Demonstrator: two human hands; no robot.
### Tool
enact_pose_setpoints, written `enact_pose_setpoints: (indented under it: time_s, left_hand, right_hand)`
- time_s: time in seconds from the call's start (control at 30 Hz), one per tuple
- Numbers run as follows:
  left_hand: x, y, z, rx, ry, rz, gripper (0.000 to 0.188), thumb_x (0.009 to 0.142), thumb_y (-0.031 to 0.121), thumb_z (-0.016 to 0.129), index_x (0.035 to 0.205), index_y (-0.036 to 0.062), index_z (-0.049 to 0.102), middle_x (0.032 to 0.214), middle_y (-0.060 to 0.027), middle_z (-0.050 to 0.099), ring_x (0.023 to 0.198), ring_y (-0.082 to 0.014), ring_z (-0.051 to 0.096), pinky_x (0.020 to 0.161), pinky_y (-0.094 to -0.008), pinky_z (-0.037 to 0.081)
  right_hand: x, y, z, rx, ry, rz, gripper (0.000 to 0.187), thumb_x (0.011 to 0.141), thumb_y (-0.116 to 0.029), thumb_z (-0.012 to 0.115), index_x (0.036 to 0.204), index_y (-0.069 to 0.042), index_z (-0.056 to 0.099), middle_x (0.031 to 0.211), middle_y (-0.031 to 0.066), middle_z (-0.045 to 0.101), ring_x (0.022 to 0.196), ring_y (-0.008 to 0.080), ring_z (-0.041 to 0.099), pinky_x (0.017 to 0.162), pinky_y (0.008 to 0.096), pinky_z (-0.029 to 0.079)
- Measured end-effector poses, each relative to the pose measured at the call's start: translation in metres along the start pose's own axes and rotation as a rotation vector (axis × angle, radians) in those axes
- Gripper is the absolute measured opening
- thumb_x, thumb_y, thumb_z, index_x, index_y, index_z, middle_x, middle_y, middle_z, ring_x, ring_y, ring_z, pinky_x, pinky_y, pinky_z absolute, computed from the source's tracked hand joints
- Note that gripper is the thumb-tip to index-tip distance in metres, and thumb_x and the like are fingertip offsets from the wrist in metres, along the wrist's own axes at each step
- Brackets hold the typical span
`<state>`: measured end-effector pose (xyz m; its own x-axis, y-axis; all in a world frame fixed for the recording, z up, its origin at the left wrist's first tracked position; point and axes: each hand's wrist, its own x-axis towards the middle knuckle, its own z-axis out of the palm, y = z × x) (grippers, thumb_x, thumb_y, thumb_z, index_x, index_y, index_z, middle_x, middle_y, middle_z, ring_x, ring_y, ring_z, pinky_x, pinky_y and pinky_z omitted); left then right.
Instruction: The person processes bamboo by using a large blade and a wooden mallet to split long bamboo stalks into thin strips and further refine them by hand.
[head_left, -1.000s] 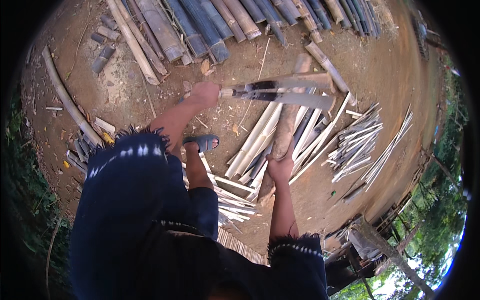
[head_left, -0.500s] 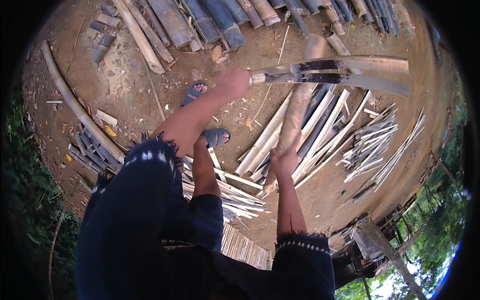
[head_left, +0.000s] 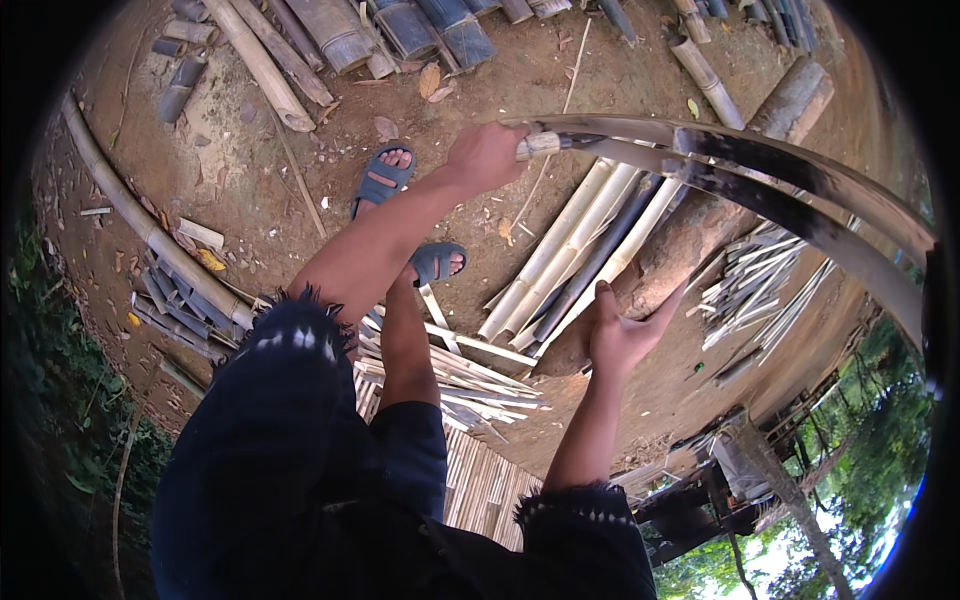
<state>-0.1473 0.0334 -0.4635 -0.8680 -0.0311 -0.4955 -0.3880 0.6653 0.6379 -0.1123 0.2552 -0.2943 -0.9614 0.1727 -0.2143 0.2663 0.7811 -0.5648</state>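
My left hand (head_left: 485, 158) is closed round the light handle of a long, dark-stained blade (head_left: 770, 195) that reaches to the right. Along the blade's far side runs a long curved strip (head_left: 830, 165), its near end partly hidden by that hand; I cannot tell what joins the two. My right hand (head_left: 622, 340) holds a thick, rough brown log (head_left: 685, 240) near its lower end, thumb on one side and fingers stretched along the other. The log slants up to the right and passes beneath the blade and strip.
Split bamboo lengths (head_left: 575, 245) lie beyond my right hand, with thin slivers (head_left: 750, 275) to their right. More strips (head_left: 460, 375) are by my sandalled feet (head_left: 385, 180). Cut bamboo culms (head_left: 400, 30) line the far ground. A curved bamboo pole (head_left: 140, 215) lies left.
The log has swung right and tilted, its upper end now far right. My right hand has moved right with it. The blade and strip now angle down to the right.
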Motion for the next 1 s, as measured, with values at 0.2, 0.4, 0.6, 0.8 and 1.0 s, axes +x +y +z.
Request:
enact_pose_setpoints:
  time_s: [0.2, 0.4, 0.6, 0.8, 1.0]
  left_hand:
    - [0.04, -0.008, 0.039, -0.073, 0.013, 0.071, 0.048, 0.079, 0.03, 0.075, 0.124, 0.0147, 0.066, 0.089, -0.0165, 0.072, 0.083, -0.0361, 0.071, 0.075, -0.0476, 0.057]
    - [0.058, -0.022, 0.07, -0.138, 0.065, 0.017, 0.047, 0.078, 0.026, 0.073, 0.123, 0.0142, 0.066, 0.092, -0.0186, 0.072, 0.086, -0.0371, 0.071, 0.079, -0.0475, 0.057]
    - [0.057, -0.037, 0.057, -0.16, 0.075, -0.001, 0.044, 0.079, 0.025, 0.073, 0.121, 0.0136, 0.067, 0.091, -0.0195, 0.072, 0.086, -0.0374, 0.071, 0.079, -0.0479, 0.057]
    - [0.069, -0.024, 0.056, -0.017, -0.152, -0.074, 0.044, 0.08, 0.023, 0.072, 0.122, 0.0096, 0.067, 0.099, -0.0171, 0.073, 0.093, -0.0338, 0.071, 0.082, -0.0454, 0.057]
    - [0.093, -0.031, 0.06, 0.067, -0.156, -0.175, 0.034, 0.082, 0.019, 0.07, 0.113, 0.0068, 0.072, 0.106, -0.0163, 0.073, 0.1, -0.0312, 0.071, 0.086, -0.0427, 0.057]
  right_hand:
    - [-0.008, 0.022, -0.002, 0.045, 0.115, -0.109, 0.103, 0.071, -0.008, 0.082, 0.154, 0.008, 0.023, 0.156, 0.0245, 0.033, 0.144, 0.0316, 0.032, 0.12, 0.0403, 0.023]
    - [0.026, 0.038, -0.004, 0.087, 0.031, -0.028, 0.101, 0.069, -0.014, 0.084, 0.152, 0.008, 0.03, 0.151, 0.0253, 0.039, 0.135, 0.0333, 0.044, 0.117, 0.0412, 0.03]
    - [0.064, 0.023, -0.029, -0.07, 0.466, -0.292, 0.114, 0.07, -0.026, 0.089, 0.155, 0.003, 0.02, 0.147, 0.0273, 0.041, 0.127, 0.0373, 0.05, 0.113, 0.0475, 0.039]
    - [0.048, 0.122, 0.067, -0.597, -0.344, 0.137, 0.107, 0.074, -0.023, 0.078, 0.159, -0.013, 0.013, 0.122, 0.0336, 0.062, 0.109, 0.0498, 0.063, 0.097, 0.0506, 0.051]
    - [0.063, 0.099, 0.063, -0.34, -0.195, -0.042, 0.104, 0.067, -0.018, 0.075, 0.158, -0.019, 0.026, 0.117, 0.0285, 0.066, 0.106, 0.0436, 0.066, 0.097, 0.0464, 0.051]
